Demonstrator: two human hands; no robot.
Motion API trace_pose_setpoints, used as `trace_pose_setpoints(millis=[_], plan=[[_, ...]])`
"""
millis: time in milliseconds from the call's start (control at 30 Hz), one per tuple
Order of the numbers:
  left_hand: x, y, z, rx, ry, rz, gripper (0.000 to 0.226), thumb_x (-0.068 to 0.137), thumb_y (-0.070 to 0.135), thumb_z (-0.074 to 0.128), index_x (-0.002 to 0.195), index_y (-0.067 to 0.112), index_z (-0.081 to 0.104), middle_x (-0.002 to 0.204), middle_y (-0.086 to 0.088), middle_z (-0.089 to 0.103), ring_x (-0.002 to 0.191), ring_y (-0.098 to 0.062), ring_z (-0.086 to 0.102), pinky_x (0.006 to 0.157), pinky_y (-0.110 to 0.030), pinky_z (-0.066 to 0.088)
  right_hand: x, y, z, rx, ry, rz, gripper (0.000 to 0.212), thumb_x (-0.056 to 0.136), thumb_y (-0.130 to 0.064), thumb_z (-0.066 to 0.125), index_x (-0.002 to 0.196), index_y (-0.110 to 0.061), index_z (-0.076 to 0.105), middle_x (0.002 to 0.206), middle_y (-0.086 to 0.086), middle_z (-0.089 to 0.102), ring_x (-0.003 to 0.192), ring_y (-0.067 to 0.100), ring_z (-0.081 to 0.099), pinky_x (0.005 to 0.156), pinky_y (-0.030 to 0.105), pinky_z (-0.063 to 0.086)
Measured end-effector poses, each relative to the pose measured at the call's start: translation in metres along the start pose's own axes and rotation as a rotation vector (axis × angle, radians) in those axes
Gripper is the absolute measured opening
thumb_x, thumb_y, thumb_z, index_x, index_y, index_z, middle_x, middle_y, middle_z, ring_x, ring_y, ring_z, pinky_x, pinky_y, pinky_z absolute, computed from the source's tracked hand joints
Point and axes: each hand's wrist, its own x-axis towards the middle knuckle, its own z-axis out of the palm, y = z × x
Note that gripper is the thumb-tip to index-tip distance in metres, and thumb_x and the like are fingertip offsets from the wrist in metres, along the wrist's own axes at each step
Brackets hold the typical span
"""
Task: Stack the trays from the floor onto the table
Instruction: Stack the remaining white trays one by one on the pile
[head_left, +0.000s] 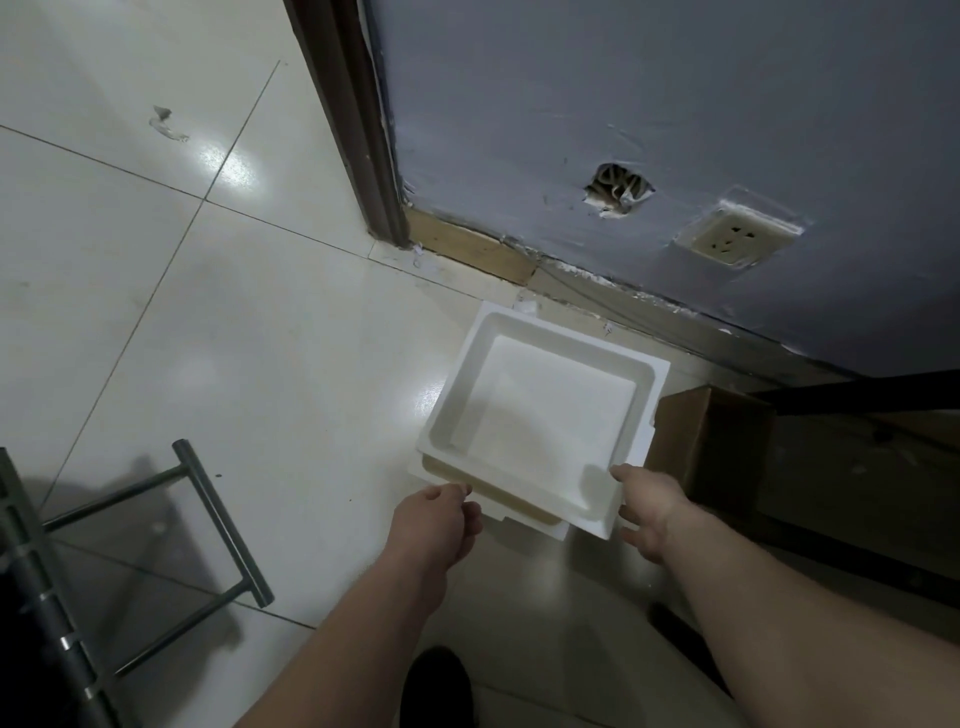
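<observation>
A white foam tray (540, 410) sits on top of other white trays (524, 525) on the tiled floor near the wall, slightly skewed over them. My left hand (436, 525) pinches the near left corner of the pile, thumb on the rim. My right hand (649, 506) holds the near right corner of the top tray, with its thumb on the rim and fingers under the edge. How many trays lie beneath is hidden. The table's dark edge (852, 395) shows at the right.
A brown cardboard box (711, 447) stands just right of the trays, under the dark table. A grey wall with a socket (737, 236) and a hole runs behind. A metal chair frame (208, 525) stands on the floor at the lower left. My dark shoe (439, 686) is below.
</observation>
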Motion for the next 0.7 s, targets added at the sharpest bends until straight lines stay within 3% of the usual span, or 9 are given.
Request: trace_pose_setpoints(millis=[67, 233, 433, 533, 600, 700], plan=[[0.0, -0.002, 0.0, 0.001, -0.005, 0.004, 0.021, 0.102, 0.015, 0.053, 0.111, 0.006, 0.07, 0.087, -0.01, 0.067, 0.076, -0.02, 0.062, 0.067, -0.027, 0.052, 0.002, 0.002, 0.0, -0.003, -0.005, 0.008, 0.043, 0.105, -0.016, 0.055, 0.146, -0.004, 0.05, 0.124, 0.013, 0.062, 0.077, 0.021, 0.06, 0.055, 0.034, 0.043], [-0.004, -0.005, -0.004, 0.006, 0.002, 0.006, 0.019, 0.103, 0.014, 0.054, 0.109, 0.005, 0.069, 0.085, -0.011, 0.065, 0.074, -0.02, 0.06, 0.065, -0.027, 0.051, 0.004, 0.006, -0.001, 0.049, -0.036, 0.035, 0.028, 0.102, -0.018, 0.059, 0.127, -0.007, 0.062, 0.097, 0.008, 0.07, 0.078, 0.023, 0.067, 0.056, 0.036, 0.05], [-0.019, -0.004, -0.006, -0.013, -0.005, -0.002, 0.015, 0.101, 0.013, 0.058, 0.103, 0.002, 0.068, 0.082, -0.011, 0.064, 0.071, -0.02, 0.059, 0.063, -0.027, 0.05, -0.018, 0.004, 0.007, 0.068, -0.089, -0.049, 0.015, 0.097, -0.017, 0.067, 0.108, -0.007, 0.064, 0.097, 0.01, 0.074, 0.083, 0.025, 0.07, 0.07, 0.036, 0.057], [-0.034, 0.0, -0.003, -0.017, -0.041, -0.005, 0.015, 0.101, 0.014, 0.058, 0.098, 0.002, 0.066, 0.083, -0.012, 0.064, 0.072, -0.02, 0.059, 0.063, -0.026, 0.05, -0.038, 0.0, 0.013, 0.062, -0.13, -0.107, 0.021, 0.096, -0.02, 0.069, 0.114, -0.009, 0.065, 0.105, 0.01, 0.076, 0.094, 0.027, 0.072, 0.089, 0.042, 0.06], [-0.046, 0.003, -0.001, -0.028, -0.102, -0.019, 0.016, 0.102, 0.015, 0.056, 0.095, 0.003, 0.064, 0.077, -0.009, 0.057, 0.063, -0.017, 0.053, 0.058, -0.025, 0.045, -0.056, -0.003, 0.018, 0.044, -0.167, -0.139, 0.02, 0.097, -0.02, 0.068, 0.114, -0.01, 0.066, 0.11, 0.01, 0.075, 0.102, 0.03, 0.072, 0.101, 0.049, 0.057], [-0.065, 0.007, 0.003, -0.058, -0.152, -0.063, 0.021, 0.102, 0.021, 0.057, 0.083, 0.012, 0.054, 0.061, -0.001, 0.041, 0.046, -0.011, 0.036, 0.048, -0.022, 0.035, -0.086, -0.006, 0.028, 0.005, -0.19, -0.219, 0.018, 0.096, -0.022, 0.068, 0.111, -0.011, 0.068, 0.111, 0.01, 0.076, 0.102, 0.03, 0.072, 0.101, 0.05, 0.056]])
